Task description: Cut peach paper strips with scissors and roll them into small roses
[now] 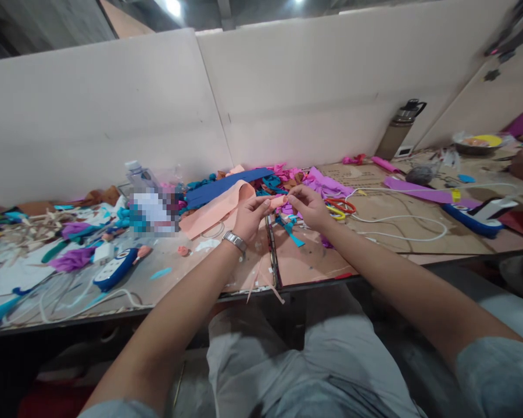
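Between my two hands, above the table's front half, is a small curled piece of peach crepe paper. My left hand, with a metal watch on the wrist, pinches its left end between thumb and fingers. The right end is in the fingertips of my right hand. Just behind my left hand lies a wide folded strip of peach crepe paper, with a dark blue strip beyond it. Purple crepe paper and a heap of coloured scraps lie behind my right hand.
At left are a blue-and-white power strip, scattered scraps and a partly blurred clear bottle. To the right, orange-handled scissors, white cables and another power strip lie on cardboard. A tall bottle stands by the white partition.
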Tool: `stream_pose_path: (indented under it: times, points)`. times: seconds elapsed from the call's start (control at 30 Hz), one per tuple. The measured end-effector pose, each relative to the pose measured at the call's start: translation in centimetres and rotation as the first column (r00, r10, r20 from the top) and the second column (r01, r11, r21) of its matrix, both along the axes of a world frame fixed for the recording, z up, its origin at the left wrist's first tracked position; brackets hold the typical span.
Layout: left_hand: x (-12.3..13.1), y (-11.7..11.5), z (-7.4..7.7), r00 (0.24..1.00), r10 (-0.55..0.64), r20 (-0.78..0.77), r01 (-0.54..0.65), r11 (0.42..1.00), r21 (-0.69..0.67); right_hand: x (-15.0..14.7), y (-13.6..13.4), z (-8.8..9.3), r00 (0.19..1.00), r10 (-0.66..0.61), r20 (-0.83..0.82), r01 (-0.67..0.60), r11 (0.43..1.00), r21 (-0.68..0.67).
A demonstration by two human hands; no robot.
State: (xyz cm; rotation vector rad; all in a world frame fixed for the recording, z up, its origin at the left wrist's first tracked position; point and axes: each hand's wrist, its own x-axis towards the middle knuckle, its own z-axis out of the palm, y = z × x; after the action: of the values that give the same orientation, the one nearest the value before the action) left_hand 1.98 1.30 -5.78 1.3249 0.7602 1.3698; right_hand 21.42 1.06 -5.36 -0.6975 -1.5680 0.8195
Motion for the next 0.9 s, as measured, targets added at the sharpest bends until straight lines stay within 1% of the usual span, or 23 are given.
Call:
stream_pose_path:
  times: [0.1, 0.3, 0.37, 0.47, 0.5, 0.67, 0.9]
  points:
    - [0.03, -0.01, -0.01, 1.000, 0.004, 0.013, -0.004, 1.000, -0.015, -0.02, -0.12, -0.05, 0.999, -0.014, 0.046, 0.012, 0.999, 0.044]
    - [0.18, 0.03, 0.01, 1.000, 0.013, 0.020, -0.012, 0.999, -0.045, -0.09, -0.42, 0.18, 0.990, 0.010, 0.139, -0.017, 0.999, 0.048]
    - [0.24, -0.01, 0.04, 1.000, 0.008, 0.017, -0.007, 0.999, -0.052, -0.12, -0.67, 0.39, 0.984, 0.034, 0.172, -0.043, 0.998, 0.050]
    - [0.27, -0.10, 0.07, 1.000, -0.001, 0.012, 0.001, 0.998, -0.061, -0.11, -0.85, 0.55, 0.982, 0.073, 0.175, -0.082, 0.996, 0.047]
    - [0.27, -0.12, 0.08, 1.000, -0.001, 0.012, 0.002, 0.998, -0.063, -0.10, -0.84, 0.54, 0.982, 0.057, 0.179, -0.068, 0.996, 0.055]
    - [0.30, -0.18, 0.14, 1.000, 0.009, 0.025, -0.007, 0.998, -0.065, -0.02, -0.65, 0.42, 0.972, -0.107, 0.207, 0.083, 0.989, 0.119]
    - [0.30, 0.03, 0.02, 1.000, 0.012, 0.022, -0.010, 0.998, -0.059, 0.07, -0.73, 0.61, 0.960, -0.142, 0.243, 0.104, 0.982, 0.160]
